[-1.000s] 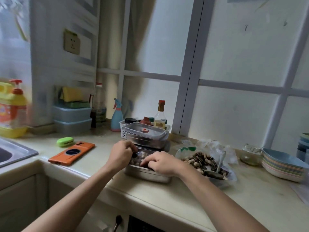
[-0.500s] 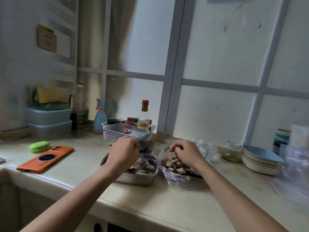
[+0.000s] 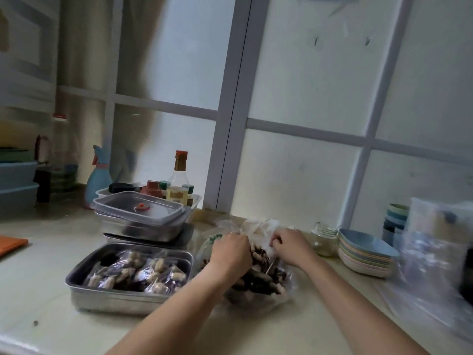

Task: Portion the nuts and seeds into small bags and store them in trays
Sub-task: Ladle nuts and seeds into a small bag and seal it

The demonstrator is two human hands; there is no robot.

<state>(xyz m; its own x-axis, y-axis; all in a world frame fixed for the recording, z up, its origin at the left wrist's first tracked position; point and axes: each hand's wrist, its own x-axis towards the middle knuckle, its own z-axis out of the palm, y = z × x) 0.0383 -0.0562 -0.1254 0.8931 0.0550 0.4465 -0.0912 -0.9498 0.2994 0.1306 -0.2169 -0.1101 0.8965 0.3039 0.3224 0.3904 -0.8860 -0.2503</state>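
Right of the steel tray (image 3: 107,297) of small bags (image 3: 143,272), the right hand (image 3: 291,245) pinches the plastic of the big nut bag (image 3: 258,284). The left hand (image 3: 231,254) rests on it, fingers hidden, so I cannot tell their state

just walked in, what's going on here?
A person at a kitchen counter is portioning nuts. The left hand and right hand both appear to grip the plastic of the open nut bag. To its left, the open steel tray already holds several filled small bags. A lidded tray stands behind it.
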